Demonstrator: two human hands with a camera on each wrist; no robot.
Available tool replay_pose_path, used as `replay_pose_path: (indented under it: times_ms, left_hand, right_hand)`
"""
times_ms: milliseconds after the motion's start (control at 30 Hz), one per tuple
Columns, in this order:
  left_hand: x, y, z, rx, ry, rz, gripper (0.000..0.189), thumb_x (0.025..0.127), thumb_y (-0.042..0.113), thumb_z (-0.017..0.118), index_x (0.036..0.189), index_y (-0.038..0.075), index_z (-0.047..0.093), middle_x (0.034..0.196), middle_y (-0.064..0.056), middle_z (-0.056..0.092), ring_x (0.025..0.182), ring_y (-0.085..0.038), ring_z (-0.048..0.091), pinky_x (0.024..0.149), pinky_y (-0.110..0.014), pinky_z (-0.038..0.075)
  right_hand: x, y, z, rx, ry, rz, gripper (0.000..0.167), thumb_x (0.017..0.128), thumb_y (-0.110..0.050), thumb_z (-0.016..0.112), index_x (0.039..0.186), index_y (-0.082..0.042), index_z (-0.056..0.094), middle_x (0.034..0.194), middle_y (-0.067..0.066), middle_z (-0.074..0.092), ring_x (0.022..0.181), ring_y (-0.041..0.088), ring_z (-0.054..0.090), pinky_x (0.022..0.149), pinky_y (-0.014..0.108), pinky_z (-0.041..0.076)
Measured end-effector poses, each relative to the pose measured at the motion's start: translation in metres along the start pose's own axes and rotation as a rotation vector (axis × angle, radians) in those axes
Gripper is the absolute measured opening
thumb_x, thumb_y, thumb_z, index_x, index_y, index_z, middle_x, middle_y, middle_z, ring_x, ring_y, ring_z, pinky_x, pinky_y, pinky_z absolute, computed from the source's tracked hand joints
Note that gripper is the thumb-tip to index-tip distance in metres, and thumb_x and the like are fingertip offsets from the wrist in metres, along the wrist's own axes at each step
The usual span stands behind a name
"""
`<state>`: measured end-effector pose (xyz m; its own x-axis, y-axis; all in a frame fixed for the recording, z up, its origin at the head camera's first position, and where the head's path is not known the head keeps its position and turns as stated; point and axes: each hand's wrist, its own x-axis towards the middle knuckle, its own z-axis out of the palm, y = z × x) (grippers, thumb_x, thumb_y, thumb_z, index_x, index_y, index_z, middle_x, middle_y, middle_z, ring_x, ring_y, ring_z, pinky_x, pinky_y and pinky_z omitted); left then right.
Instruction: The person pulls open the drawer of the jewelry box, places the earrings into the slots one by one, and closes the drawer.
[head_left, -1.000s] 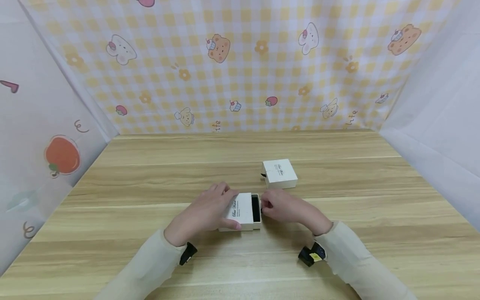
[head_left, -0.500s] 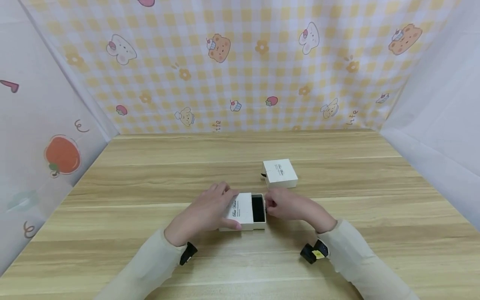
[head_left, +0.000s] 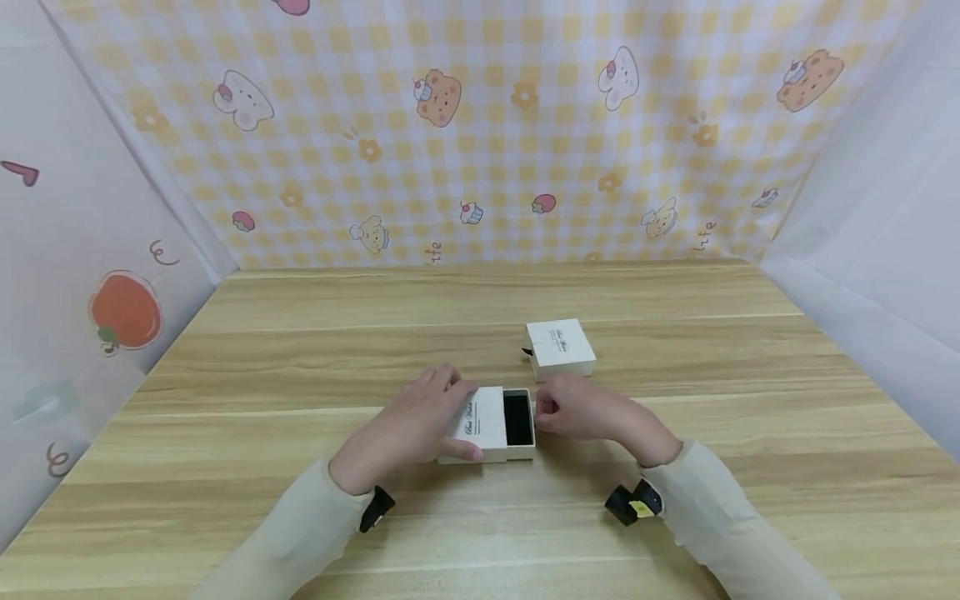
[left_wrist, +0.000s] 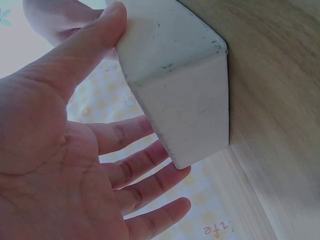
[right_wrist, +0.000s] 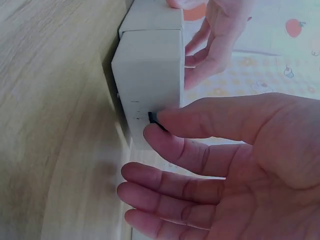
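A white drawer box (head_left: 487, 423) with dark printed lettering lies on the table, its inner tray (head_left: 519, 419) pulled partway out to the right and showing a black inside. My left hand (head_left: 412, 419) grips the sleeve of this box, thumb along the near side and fingers at the far side. At the tray's right end, my right hand (head_left: 581, 412) pinches a small black pull ribbon (right_wrist: 156, 120) between thumb and index finger. Its other fingers lie loosely below, as the right wrist view shows. Part of the box's lettering is hidden under my left hand.
A second white box (head_left: 561, 347), closed, with similar lettering and a black ribbon at its left side, stands just behind my right hand. The wooden table (head_left: 300, 333) ends at a yellow checked cloth (head_left: 480, 167), with white cloth on both sides.
My right hand has moved a little to the right, drawing the tray further out of the sleeve. My left hand has stayed put on the box.
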<state>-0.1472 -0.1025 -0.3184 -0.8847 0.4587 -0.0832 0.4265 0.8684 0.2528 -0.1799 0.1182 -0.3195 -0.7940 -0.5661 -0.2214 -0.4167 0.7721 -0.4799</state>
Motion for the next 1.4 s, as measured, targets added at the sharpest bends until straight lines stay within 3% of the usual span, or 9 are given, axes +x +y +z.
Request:
replay_pose_path:
  times_ms: [200, 433, 600, 700, 800, 900, 1000, 1100, 1400]
  left_hand:
    - [0.0, 0.0, 0.0, 0.007, 0.006, 0.005, 0.086, 0.065, 0.051, 0.077, 0.134, 0.009, 0.048, 0.12, -0.008, 0.05, 0.098, -0.021, 0.045, 0.086, -0.038, 0.041]
    - [0.0, -0.001, 0.001, 0.003, 0.01, 0.008, 0.086, 0.065, 0.051, 0.077, 0.134, 0.009, 0.049, 0.119, -0.008, 0.05, 0.097, -0.02, 0.044, 0.085, -0.038, 0.041]
    - [0.0, -0.001, 0.002, 0.004, 0.007, 0.009, 0.086, 0.065, 0.052, 0.076, 0.134, 0.009, 0.048, 0.119, -0.008, 0.05, 0.097, -0.02, 0.044, 0.085, -0.038, 0.041]
    - [0.0, -0.001, 0.002, 0.009, 0.004, 0.01, 0.085, 0.065, 0.052, 0.076, 0.134, 0.009, 0.048, 0.119, -0.008, 0.05, 0.097, -0.02, 0.044, 0.084, -0.038, 0.041]
    - [0.001, 0.0, 0.002, 0.013, 0.003, 0.008, 0.085, 0.066, 0.052, 0.076, 0.134, 0.01, 0.048, 0.119, -0.007, 0.05, 0.097, -0.02, 0.044, 0.084, -0.037, 0.041]
    - [0.001, 0.0, 0.002, 0.008, 0.002, 0.008, 0.085, 0.066, 0.052, 0.076, 0.134, 0.01, 0.048, 0.118, -0.007, 0.05, 0.097, -0.02, 0.044, 0.085, -0.038, 0.041]
    - [0.0, 0.0, 0.002, 0.006, 0.004, 0.009, 0.085, 0.066, 0.051, 0.077, 0.134, 0.009, 0.048, 0.118, -0.007, 0.05, 0.097, -0.02, 0.044, 0.085, -0.038, 0.041]
    - [0.0, 0.0, 0.002, 0.005, 0.005, 0.008, 0.085, 0.066, 0.051, 0.077, 0.134, 0.009, 0.048, 0.118, -0.007, 0.049, 0.097, -0.02, 0.044, 0.085, -0.038, 0.041]
    - [-0.002, 0.0, 0.002, -0.001, 0.011, 0.008, 0.083, 0.066, 0.05, 0.077, 0.133, 0.009, 0.049, 0.117, -0.007, 0.05, 0.097, -0.02, 0.044, 0.085, -0.038, 0.041]
  right_hand:
    - [-0.002, -0.002, -0.003, 0.001, 0.046, -0.007, 0.008, 0.084, -0.008, 0.061, 0.076, -0.008, 0.057, 0.071, -0.001, 0.054, 0.066, 0.011, 0.047, 0.06, 0.024, 0.04]
    - [-0.005, -0.002, -0.004, -0.026, 0.092, -0.079, 0.011, 0.085, -0.01, 0.061, 0.076, -0.011, 0.056, 0.081, -0.001, 0.055, 0.075, 0.013, 0.048, 0.068, 0.027, 0.04]
    - [-0.006, -0.004, -0.003, -0.06, 0.092, -0.105, 0.02, 0.088, -0.026, 0.063, 0.072, -0.016, 0.057, 0.11, 0.008, 0.062, 0.099, 0.024, 0.057, 0.083, 0.037, 0.046]
    - [-0.006, -0.006, -0.002, -0.091, 0.082, -0.111, 0.025, 0.084, -0.034, 0.067, 0.069, -0.018, 0.055, 0.126, 0.014, 0.057, 0.115, 0.031, 0.053, 0.091, 0.041, 0.045]
    - [-0.006, -0.007, 0.0, -0.121, 0.075, -0.109, 0.028, 0.081, -0.039, 0.07, 0.071, -0.017, 0.055, 0.129, 0.014, 0.055, 0.118, 0.031, 0.052, 0.092, 0.041, 0.044]
    - [-0.006, -0.008, 0.001, -0.153, 0.077, -0.12, 0.032, 0.077, -0.044, 0.072, 0.075, -0.015, 0.056, 0.126, 0.011, 0.056, 0.111, 0.027, 0.054, 0.088, 0.037, 0.045]
    - [-0.004, -0.008, 0.003, -0.195, 0.088, -0.169, 0.04, 0.073, -0.048, 0.074, 0.079, -0.013, 0.055, 0.104, 0.004, 0.061, 0.09, 0.018, 0.055, 0.077, 0.03, 0.046]
    - [-0.003, -0.008, 0.005, -0.217, 0.103, -0.201, 0.043, 0.071, -0.049, 0.075, 0.081, -0.012, 0.053, 0.083, -0.004, 0.054, 0.073, 0.011, 0.046, 0.066, 0.024, 0.041]
    - [-0.005, -0.01, 0.009, -0.214, 0.09, -0.19, 0.048, 0.069, -0.048, 0.077, 0.09, -0.011, 0.053, 0.084, -0.004, 0.051, 0.078, 0.011, 0.044, 0.069, 0.026, 0.041]
